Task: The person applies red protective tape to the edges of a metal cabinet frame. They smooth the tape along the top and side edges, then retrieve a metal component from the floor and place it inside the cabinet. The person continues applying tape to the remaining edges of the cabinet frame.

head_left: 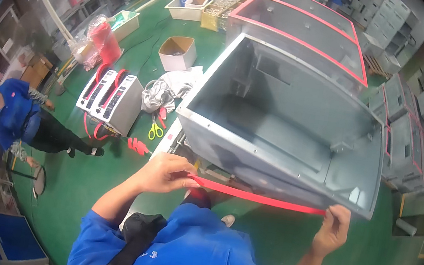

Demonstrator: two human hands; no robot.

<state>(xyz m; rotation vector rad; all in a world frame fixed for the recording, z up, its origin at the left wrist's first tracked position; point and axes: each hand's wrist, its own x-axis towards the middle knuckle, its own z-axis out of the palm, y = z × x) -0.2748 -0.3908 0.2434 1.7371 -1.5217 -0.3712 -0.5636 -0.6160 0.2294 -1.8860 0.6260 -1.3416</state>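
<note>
A red strip of tape [260, 197] is stretched between my two hands, close to the near edge of a large open grey metal box [257, 158]. My left hand [166, 174] pinches one end of the strip between thumb and fingers. The other end is held by my right hand [333, 230], whose fingers are closed near the box's near right corner. The box lies with its open side up, showing a rectangular cut-out and small brackets inside. Whether the strip touches the box's edge, I cannot tell.
Left of the box stand two white tape dispensers [110, 98] with red tape, yellow scissors [155, 131] and a grey cloth [172, 89]. Behind are a cardboard box [178, 53] and metal boxes with red-edged rims [304, 28]. A person in blue [15, 111] walks at far left.
</note>
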